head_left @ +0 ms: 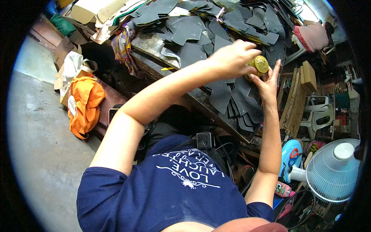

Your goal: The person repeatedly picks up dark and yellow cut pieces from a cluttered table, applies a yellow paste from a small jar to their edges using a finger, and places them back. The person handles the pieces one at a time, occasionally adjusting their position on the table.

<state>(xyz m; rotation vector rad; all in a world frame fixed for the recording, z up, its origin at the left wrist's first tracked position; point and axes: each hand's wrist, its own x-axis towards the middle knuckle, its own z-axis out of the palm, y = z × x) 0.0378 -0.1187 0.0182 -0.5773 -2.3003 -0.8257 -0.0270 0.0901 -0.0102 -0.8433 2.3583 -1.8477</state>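
A small yellowish, translucent jar point(259, 65) with a round top is held above the worktable, tilted so that its top shows. My right hand point(266, 83) closes around it from the right, thumb on the near side and fingers along the far side. From the left, my left hand point(236, 58) reaches over with bent fingers at the jar's edge; its fingertips are partly hidden and slightly blurred. Under and around both hands lie piles of dark grey cut sheet pieces point(189, 33), and a fanned stack of the same pieces point(237, 102) hangs near the table's front edge.
The worktable point(154, 48) has a worn wooden edge. An orange cloth bag point(83, 102) rests on a bench at the left. To the right stand a fan point(334, 170), a white plastic chair point(319, 114), a pink bottle point(284, 189) and red-handled scissors point(295, 154) on something blue.
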